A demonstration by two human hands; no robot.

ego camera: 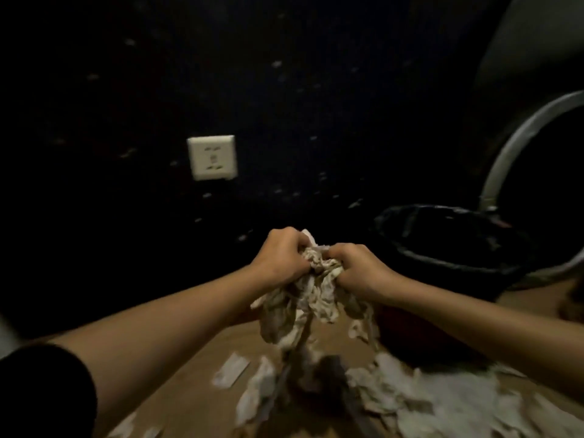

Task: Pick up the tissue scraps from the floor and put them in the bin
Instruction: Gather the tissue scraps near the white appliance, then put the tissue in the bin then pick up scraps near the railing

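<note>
The left hand and the right hand are both clenched around one crumpled wad of tissue, knuckles up and nearly touching, with loose tails of the wad hanging down between the forearms toward the floor. The wad is held in the air just beside the bin, on the side nearer the dark wall, and not over its opening. The bin is dark, lined with a black bag whose edge folds over the rim, and it stands on the floor, a tan, wood-toned surface. On the floor in front of the bin, below the hands, lies a heap of pale tissue scraps, with a few single strips scattered farther from the bin. Behind the bin curves a pale grey metal hoop; what it belongs to cannot be told. The wall beyond the bin is very dark with small pale flecks, and it carries a white socket plate well away from the bin. The room is dimly lit and the edges are blurred.
</note>
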